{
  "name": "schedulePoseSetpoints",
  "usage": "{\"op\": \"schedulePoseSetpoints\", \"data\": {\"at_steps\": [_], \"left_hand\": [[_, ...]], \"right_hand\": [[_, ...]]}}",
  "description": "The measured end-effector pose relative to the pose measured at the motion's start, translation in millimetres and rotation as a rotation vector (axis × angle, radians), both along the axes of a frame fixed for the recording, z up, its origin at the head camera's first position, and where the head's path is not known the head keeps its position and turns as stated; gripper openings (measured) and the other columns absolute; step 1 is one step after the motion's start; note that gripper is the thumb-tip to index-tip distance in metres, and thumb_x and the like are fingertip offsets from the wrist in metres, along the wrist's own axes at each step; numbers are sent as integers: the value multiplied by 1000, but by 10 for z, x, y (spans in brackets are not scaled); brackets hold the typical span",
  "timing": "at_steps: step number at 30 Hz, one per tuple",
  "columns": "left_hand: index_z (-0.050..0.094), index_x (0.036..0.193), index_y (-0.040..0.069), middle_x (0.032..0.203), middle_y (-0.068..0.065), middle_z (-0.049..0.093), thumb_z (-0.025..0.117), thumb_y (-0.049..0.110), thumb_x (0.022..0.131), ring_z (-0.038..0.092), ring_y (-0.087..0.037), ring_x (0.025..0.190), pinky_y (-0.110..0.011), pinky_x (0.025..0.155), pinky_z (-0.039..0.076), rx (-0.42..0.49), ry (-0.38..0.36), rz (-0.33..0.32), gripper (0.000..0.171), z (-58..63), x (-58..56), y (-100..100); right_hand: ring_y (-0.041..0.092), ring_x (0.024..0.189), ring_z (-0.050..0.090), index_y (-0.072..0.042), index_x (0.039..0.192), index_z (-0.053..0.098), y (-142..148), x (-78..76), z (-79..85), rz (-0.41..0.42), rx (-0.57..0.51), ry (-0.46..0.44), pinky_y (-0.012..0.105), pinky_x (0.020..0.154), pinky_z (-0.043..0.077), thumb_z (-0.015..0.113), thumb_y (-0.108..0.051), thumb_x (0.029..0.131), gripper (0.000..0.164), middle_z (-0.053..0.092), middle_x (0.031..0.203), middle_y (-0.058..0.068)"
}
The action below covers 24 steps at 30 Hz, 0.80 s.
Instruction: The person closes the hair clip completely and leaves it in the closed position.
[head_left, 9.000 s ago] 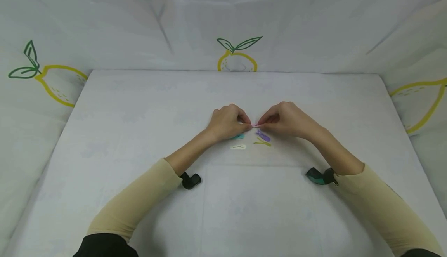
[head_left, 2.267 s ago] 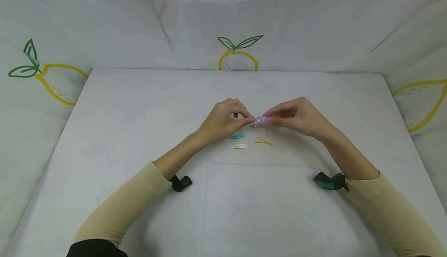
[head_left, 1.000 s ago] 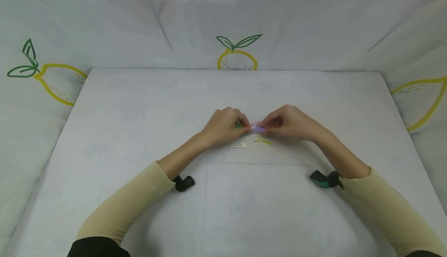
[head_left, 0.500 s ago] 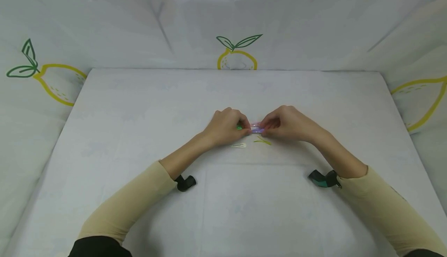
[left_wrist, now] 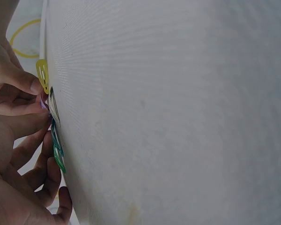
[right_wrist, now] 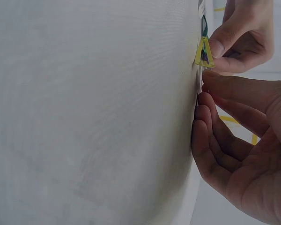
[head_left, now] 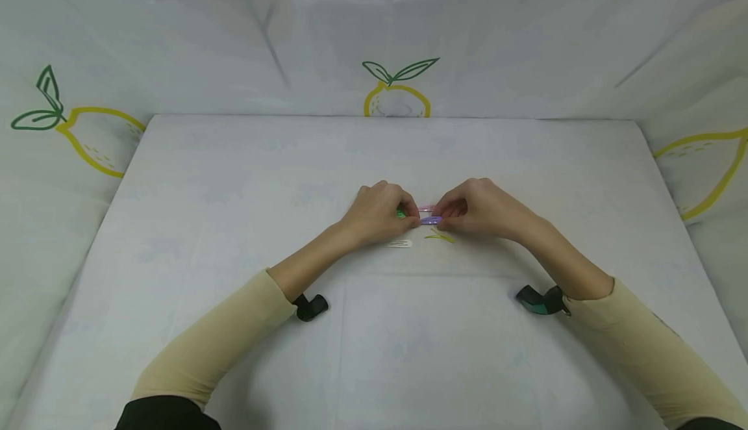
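Note:
On the white table, a purple snap hair clip [head_left: 431, 220] lies sideways between my two hands. My left hand [head_left: 380, 212] pinches its left end with thumb and fingertips, and my right hand [head_left: 479, 209] pinches the right end. Just behind it is a pink hair clip [head_left: 427, 208], parallel to it. A green hair clip [head_left: 400, 213] shows partly under my left fingers. The left wrist view shows a teal hair clip [left_wrist: 57, 140] beside the green one; my left hand covers it in the head view.
A yellow hair clip [head_left: 439, 237], snapped open, lies in front of the purple one. To its left is a white hair clip [head_left: 400, 243]. The white table [head_left: 409, 339] meets cloth walls with lemon drawings [head_left: 397, 102] at its back and sides.
Earlier both hands held the pink clip, while the purple one lay in front. Both hands then lifted the purple clip and lowered it in front of the pink one. The last half second shows little motion.

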State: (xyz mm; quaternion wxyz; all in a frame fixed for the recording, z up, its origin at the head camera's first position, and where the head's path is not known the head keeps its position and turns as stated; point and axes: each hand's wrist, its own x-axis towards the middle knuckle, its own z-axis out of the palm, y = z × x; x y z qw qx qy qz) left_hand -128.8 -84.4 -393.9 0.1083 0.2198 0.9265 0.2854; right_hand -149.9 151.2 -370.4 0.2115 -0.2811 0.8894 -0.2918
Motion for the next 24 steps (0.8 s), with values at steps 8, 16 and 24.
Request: {"op": "schedulePoseSetpoints", "data": {"at_steps": [8, 16, 24], "left_hand": [[87, 97, 19, 96, 6, 82, 82, 28, 96, 65, -12, 84, -33, 71, 46, -3, -4, -2, 10, 6, 1, 6], [86, 98, 20, 96, 7, 83, 82, 29, 97, 67, -12, 85, -34, 74, 48, 4, 14, -8, 10, -3, 3, 6], [85, 100, 25, 107, 10, 83, 83, 33, 96, 64, -17, 105, -47, 92, 51, 35, 5, -30, 9, 15, 30, 31]], "right_hand": [[10, 82, 73, -8, 110, 86, 11, 11, 3, -1, -26, -7, 19, 76, 57, 85, -9, 92, 18, 84, 95, 2], [10, 83, 75, -7, 110, 85, 49, 4, -8, 12, -28, 10, 20, 78, 59, 85, -8, 92, 19, 84, 96, 2], [10, 85, 76, -10, 109, 86, 115, 36, 4, 21, -34, -12, 20, 80, 60, 84, -10, 93, 16, 85, 97, 1]]}}
